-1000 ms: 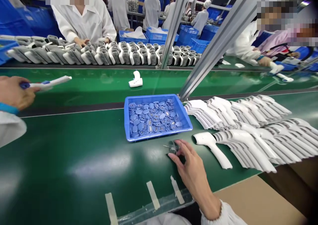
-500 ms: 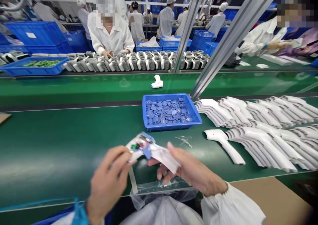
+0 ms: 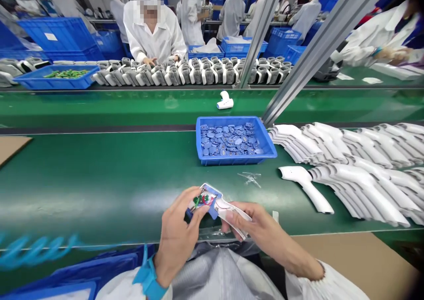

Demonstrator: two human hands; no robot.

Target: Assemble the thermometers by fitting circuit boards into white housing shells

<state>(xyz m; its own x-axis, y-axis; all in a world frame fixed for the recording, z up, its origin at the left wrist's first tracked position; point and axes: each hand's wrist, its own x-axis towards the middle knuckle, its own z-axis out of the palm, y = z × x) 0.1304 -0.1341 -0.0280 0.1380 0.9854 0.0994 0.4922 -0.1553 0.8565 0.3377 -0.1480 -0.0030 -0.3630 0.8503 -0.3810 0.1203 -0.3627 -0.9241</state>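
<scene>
Both hands grip one white gun-shaped plastic housing [image 3: 232,211] with a blue part and exposed circuit board. Left hand [image 3: 179,236], fingers closed narrow around the board end; right hand [image 3: 261,229], fingers pinching the white handle end. Long axis runs roughly left-right — just above the green conveyor belt [image 3: 109,189]. Ahead, one blue plastic tray [image 3: 235,160] of many blue discs [image 3: 232,139]; one loose white shell [image 3: 306,187] right of it.

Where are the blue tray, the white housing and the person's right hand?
Blue tray [image 3: 236,161]: head view, on its front rim.
White housing [image 3: 222,207]: head view, on the part showing between the hands.
Right hand [image 3: 261,227]: head view, on the back of the hand.
</scene>
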